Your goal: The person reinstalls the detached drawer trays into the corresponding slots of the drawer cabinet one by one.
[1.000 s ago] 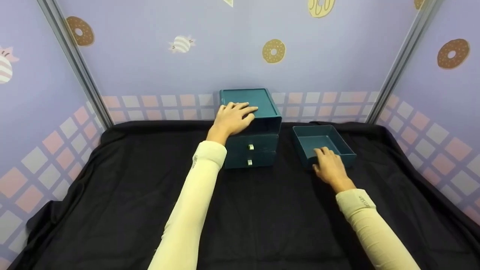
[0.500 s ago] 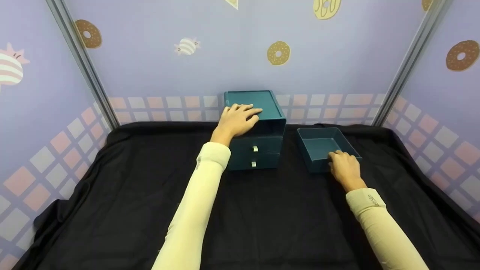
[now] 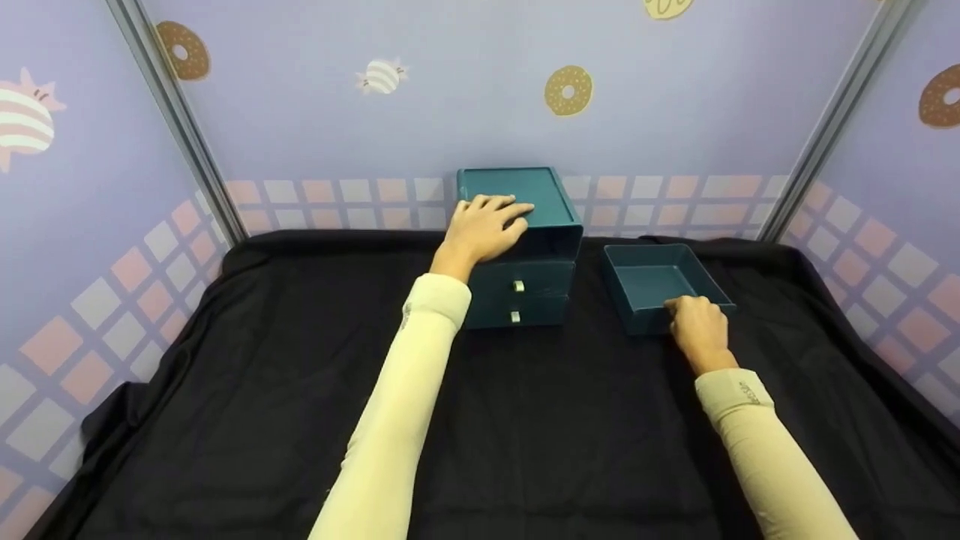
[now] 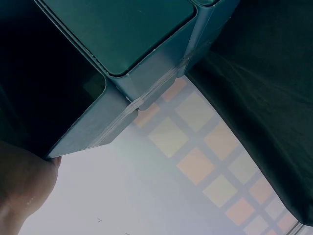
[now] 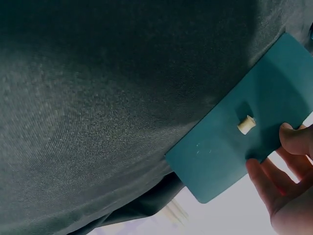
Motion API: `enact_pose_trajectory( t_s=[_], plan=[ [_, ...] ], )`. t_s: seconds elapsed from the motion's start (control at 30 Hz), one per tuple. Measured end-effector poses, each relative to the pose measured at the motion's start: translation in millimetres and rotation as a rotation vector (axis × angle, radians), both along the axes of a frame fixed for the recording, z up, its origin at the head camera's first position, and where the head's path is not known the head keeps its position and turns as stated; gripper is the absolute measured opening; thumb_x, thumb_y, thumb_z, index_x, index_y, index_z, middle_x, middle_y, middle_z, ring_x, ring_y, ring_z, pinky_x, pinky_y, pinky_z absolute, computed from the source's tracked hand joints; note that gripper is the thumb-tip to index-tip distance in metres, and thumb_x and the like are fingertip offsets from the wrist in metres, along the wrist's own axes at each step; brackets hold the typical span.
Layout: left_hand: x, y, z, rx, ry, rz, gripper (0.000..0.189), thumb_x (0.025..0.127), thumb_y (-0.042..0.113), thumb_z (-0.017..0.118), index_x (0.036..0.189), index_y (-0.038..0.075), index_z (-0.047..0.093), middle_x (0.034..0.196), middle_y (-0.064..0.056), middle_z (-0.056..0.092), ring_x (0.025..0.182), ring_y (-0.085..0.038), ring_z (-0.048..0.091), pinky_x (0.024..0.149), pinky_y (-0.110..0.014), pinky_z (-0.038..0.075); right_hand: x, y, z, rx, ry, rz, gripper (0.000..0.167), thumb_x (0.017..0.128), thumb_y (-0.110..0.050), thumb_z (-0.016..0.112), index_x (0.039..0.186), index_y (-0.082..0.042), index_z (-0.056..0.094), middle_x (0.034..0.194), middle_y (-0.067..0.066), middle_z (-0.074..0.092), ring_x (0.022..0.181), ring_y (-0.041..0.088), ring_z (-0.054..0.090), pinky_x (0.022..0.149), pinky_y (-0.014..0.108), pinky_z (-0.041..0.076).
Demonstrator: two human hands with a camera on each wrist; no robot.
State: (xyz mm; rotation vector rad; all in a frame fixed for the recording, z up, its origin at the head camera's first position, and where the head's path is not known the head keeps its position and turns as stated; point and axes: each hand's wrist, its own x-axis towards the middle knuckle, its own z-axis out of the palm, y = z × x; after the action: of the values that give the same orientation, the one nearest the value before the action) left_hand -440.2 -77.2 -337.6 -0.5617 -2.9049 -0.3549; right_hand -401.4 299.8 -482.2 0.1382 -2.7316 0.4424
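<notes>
While the left hand (image 3: 484, 229) lies with fingers spread, gripping nothing, on top of the cabinet (image 3: 517, 184), it would do best to press lightly as a brace. The right hand (image 3: 699, 326), its fingers curled, pinches the upper edge of the drawer (image 3: 643, 322) at centre right of the frame; a level, even hold seems wise, since gripping just one side could tip it. That drawer is a shallow, open-topped teal box on black cloth (image 3: 300, 375), with a small pale knob (image 5: 247, 125) in front.
</notes>
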Motion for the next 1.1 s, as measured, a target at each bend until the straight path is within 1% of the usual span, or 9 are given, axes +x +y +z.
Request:
enact_pose_trajectory(
  t_s=[0.13, 0.33, 0.47, 0.57, 0.7, 0.83, 0.93, 1.0, 1.1],
  plan=[
    [-2.0, 3.8, 3.0, -0.007, -0.001, -0.013, 0.051, 0.113, 0.049, 0.031, 0.163, 0.043, 0.043, 0.172, 0.006, 0.035, 0.157, -0.026, 0.03, 0.125, -0.052, 0.024, -0.5, 5.1, 1.6, -0.011, -0.026, -0.012, 0.035, 0.088, 0.006, 0.066, 0.12, -0.001, 0.08, 0.11, 0.032, 0.074, 0.096, 0.058, 0.069, 0.079, 0.069, 0.055],
    [-3.7, 7.8, 5.6, 0.005, -0.015, -0.023, 0.051, 0.113, 0.049, 0.032, 0.163, 0.043, 0.042, 0.172, 0.005, 0.035, 0.157, -0.027, 0.029, 0.127, -0.055, 0.02, -0.7, 10.9, 2.2, -0.032, -0.011, -0.011, 0.035, 0.089, 0.005, 0.066, 0.12, -0.001, 0.08, 0.106, 0.025, 0.078, 0.097, 0.056, 0.07, 0.08, 0.068, 0.055],
    [-5.3, 8.4, 5.4, 0.011, -0.004, -0.03, 0.05, 0.113, 0.049, 0.033, 0.162, 0.043, 0.043, 0.171, 0.005, 0.036, 0.156, -0.027, 0.031, 0.126, -0.053, 0.023, -0.5, 12.4, 1.3, -0.034, -0.01, -0.012, 0.037, 0.088, 0.006, 0.066, 0.122, -0.001, 0.079, 0.106, 0.024, 0.079, 0.099, 0.056, 0.07, 0.082, 0.067, 0.055],
    [-4.6, 7.3, 2.9, 0.011, -0.005, -0.041, 0.051, 0.113, 0.049, 0.032, 0.162, 0.042, 0.043, 0.171, 0.004, 0.036, 0.155, -0.028, 0.032, 0.124, -0.053, 0.025, 0.8, 12.0, -2.9, -0.022, -0.01, -0.01, 0.039, 0.086, 0.007, 0.067, 0.122, -0.001, 0.079, 0.104, 0.022, 0.079, 0.098, 0.055, 0.071, 0.082, 0.067, 0.056],
    [-2.7, 1.0, 0.7, 0.009, -0.023, -0.023, 0.051, 0.113, 0.049, 0.032, 0.162, 0.043, 0.043, 0.172, 0.005, 0.035, 0.156, -0.028, 0.031, 0.125, -0.053, 0.024, -1.9, 8.3, -6.0, 0.014, 0.019, 0.03, 0.036, 0.086, 0.006, 0.069, 0.119, -0.002, 0.08, 0.103, 0.023, 0.079, 0.093, 0.053, 0.071, 0.082, 0.065, 0.056],
    [-2.9, -3.6, 3.1, 0.022, -0.011, -0.009, 0.051, 0.112, 0.049, 0.032, 0.162, 0.043, 0.044, 0.171, 0.005, 0.037, 0.155, -0.028, 0.032, 0.124, -0.053, 0.024, -6.6, 5.6, -2.8, 0.073, 0.064, 0.078, 0.035, 0.083, 0.006, 0.07, 0.116, 0.0, 0.081, 0.102, 0.022, 0.079, 0.095, 0.05, 0.072, 0.097, 0.061, 0.051],
    [-4.0, -3.5, 4.7, 0.027, -0.003, -0.021, 0.052, 0.112, 0.049, 0.031, 0.162, 0.042, 0.044, 0.171, 0.004, 0.037, 0.155, -0.029, 0.032, 0.123, -0.053, 0.024, -7.4, 7.7, -1.5, 0.095, 0.082, 0.094, 0.034, 0.083, 0.006, 0.071, 0.115, 0.001, 0.08, 0.103, 0.022, 0.079, 0.098, 0.048, 0.073, 0.103, 0.061, 0.046],
    [-4.3, -2.5, 4.2, 0.023, -0.007, -0.022, 0.052, 0.112, 0.049, 0.031, 0.162, 0.043, 0.044, 0.171, 0.004, 0.036, 0.155, -0.029, 0.032, 0.124, -0.053, 0.024, -6.7, 10.9, -2.7, 0.096, 0.099, 0.111, 0.03, 0.086, 0.005, 0.073, 0.115, 0.0, 0.081, 0.105, 0.022, 0.079, 0.099, 0.049, 0.072, 0.101, 0.062, 0.047],
    [-4.2, -0.6, 1.9, 0.02, -0.018, -0.017, 0.051, 0.112, 0.05, 0.032, 0.162, 0.043, 0.044, 0.171, 0.005, 0.036, 0.155, -0.029, 0.032, 0.124, -0.053, 0.024, -5.2, 17.6, -6.4, 0.118, 0.148, 0.162, 0.022, 0.09, 0.001, 0.074, 0.111, -0.001, 0.082, 0.1, 0.02, 0.078, 0.095, 0.048, 0.07, 0.095, 0.061, 0.05]
  ],
)
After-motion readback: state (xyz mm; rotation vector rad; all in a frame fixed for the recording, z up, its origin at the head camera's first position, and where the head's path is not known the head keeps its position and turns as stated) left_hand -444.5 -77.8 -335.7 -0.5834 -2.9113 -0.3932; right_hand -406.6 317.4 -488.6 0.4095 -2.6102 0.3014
